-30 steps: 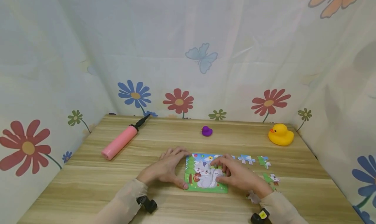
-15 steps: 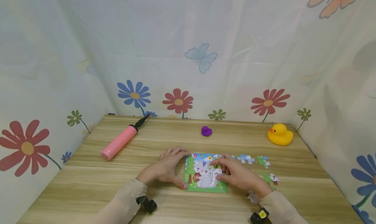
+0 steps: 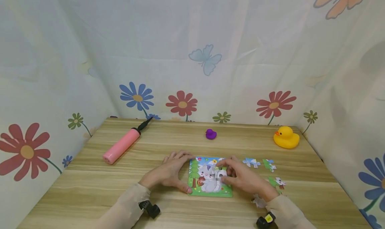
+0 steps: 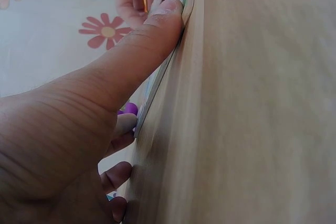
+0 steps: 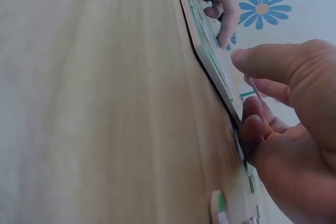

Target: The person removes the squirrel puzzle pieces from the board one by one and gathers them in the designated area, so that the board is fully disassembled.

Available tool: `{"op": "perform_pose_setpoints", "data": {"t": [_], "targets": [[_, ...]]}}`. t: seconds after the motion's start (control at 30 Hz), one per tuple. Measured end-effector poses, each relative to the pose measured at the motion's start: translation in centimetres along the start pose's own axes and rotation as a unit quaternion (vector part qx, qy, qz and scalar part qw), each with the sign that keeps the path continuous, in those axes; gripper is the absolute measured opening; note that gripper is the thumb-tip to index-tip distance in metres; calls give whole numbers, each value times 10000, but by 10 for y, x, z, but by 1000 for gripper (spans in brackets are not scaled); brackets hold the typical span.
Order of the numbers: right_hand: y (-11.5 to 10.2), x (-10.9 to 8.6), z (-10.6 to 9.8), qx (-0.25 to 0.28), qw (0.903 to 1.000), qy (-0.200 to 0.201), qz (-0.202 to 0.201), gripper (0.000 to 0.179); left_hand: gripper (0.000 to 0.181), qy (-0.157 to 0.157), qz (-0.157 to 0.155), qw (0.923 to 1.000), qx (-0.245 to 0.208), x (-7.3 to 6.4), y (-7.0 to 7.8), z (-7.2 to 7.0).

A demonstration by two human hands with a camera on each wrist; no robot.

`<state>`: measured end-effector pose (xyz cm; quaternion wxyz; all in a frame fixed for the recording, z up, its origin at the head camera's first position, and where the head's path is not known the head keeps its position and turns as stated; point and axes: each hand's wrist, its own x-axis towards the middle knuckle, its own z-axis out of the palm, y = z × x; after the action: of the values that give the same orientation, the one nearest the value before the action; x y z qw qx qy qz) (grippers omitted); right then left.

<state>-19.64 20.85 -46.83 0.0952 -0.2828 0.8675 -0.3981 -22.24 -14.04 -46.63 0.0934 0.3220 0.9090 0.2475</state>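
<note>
A jigsaw board (image 3: 209,190) with a grey squirrel picture lies flat at the front middle of the table. My left hand (image 3: 170,173) spans its left edge, the straight thumb on the near corner and the index finger at the far corner. My right hand (image 3: 245,179) is over the board's right side, pinching a grey-and-white jigsaw piece (image 3: 220,174) between thumb and index finger. The right wrist view shows this piece edge-on and tilted; the fingers hide part of it. In the left wrist view the left thumb (image 4: 142,45) presses on the board's edge.
Several loose jigsaw pieces lie right of the board, among them a blue piece (image 3: 251,162), a green one (image 3: 269,165) and a grey one (image 3: 259,201) by the right wrist. A purple duck (image 3: 211,134), yellow duck (image 3: 286,138) and pink hand pump (image 3: 121,146) stand farther back.
The jigsaw piece in my right hand has shifted slightly away from me and tilted over the board. My left hand and the board stay in place.
</note>
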Motion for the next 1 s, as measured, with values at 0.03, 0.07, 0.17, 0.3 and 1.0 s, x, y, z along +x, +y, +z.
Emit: {"op": "perform_pose_setpoints", "data": {"t": [0.03,0.07,0.17,0.3,1.0], "targets": [[0,0,-1,16,10000,38,-11,38,122,1,1,10000,0,0,0,0],[0,0,-1,19,9999,83,-56,38,122,2,-1,10000,-5,0,0,0],[-2,1,-6,-18,9995,214,-231,40,121,4,7,10000,-1,1,0,0],[-6,0,-17,-119,9985,396,-365,41,121,0,8,10000,6,1,0,0],[-19,-25,-78,-117,9916,1182,-511,43,122,-7,-64,10000,50,1,0,1]]}}
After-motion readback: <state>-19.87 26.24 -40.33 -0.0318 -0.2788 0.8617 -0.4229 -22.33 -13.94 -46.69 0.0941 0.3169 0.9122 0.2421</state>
